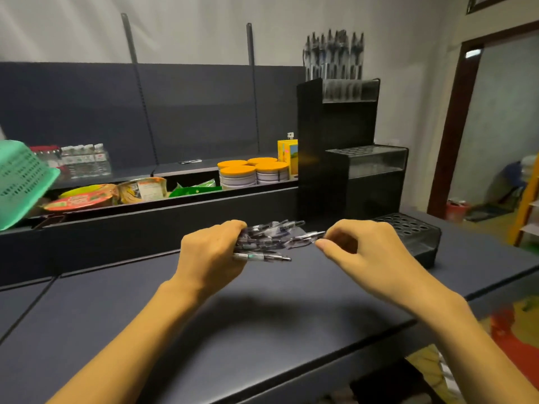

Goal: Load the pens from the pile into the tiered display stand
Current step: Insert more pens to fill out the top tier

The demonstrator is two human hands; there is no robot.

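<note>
My left hand (pixel 211 252) grips a bundle of clear-barrelled pens (pixel 267 239) just above the dark shelf top, tips pointing right. My right hand (pixel 364 249) pinches the end of one pen (pixel 306 237) that sticks out of the bundle. The black tiered display stand (pixel 323 158) rises right behind the hands. Its top tier (pixel 350 88) holds several upright pens (pixel 334 55). The middle tier (pixel 370 158) and the bottom tier (pixel 408 228) show open holes with no pens in them.
A green plastic basket (pixel 20 179) tilts at the far left. Snack packets (pixel 110 193), orange-lidded tubs (pixel 250 172) and small bottles (pixel 84 158) fill the shelf behind. A doorway (pixel 493 126) opens at the right. The shelf top's edge (pixel 320 360) runs below my forearms.
</note>
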